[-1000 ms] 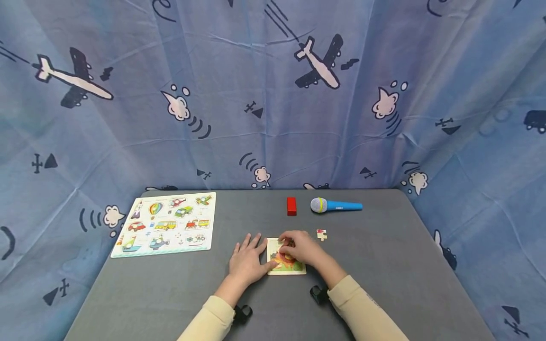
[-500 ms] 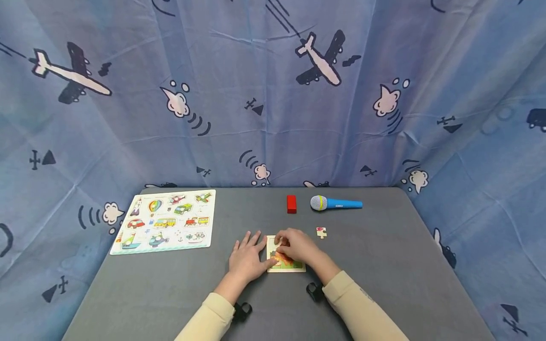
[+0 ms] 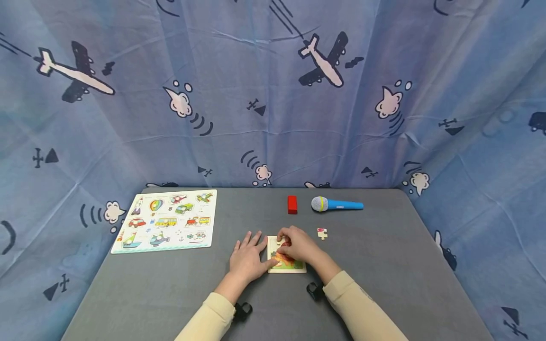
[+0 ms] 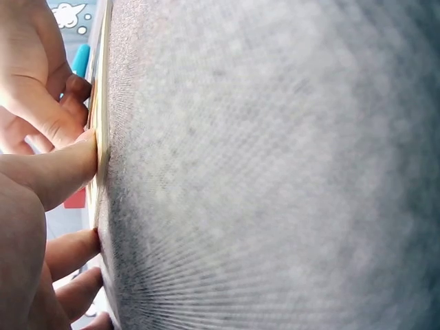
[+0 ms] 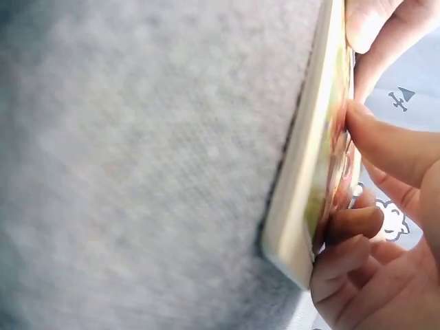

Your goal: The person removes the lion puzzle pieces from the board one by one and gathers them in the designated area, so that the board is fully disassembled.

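Our left hand [image 3: 246, 259] lies flat, thumb against the small jigsaw puzzle [image 3: 286, 265] edge. Our right hand [image 3: 300, 245] fingers curl onto its picture, hiding any piece beneath.

A grey tabletop [image 3: 384, 284] carries a vehicle picture board [image 3: 166, 221] at its far left. Near the far edge stands a small red block [image 3: 292, 204], and just beside it lies a blue toy microphone [image 3: 336, 204] — grey head toward the block. Behind hangs a blue curtain [image 3: 273, 94] printed with aeroplanes and clouds.
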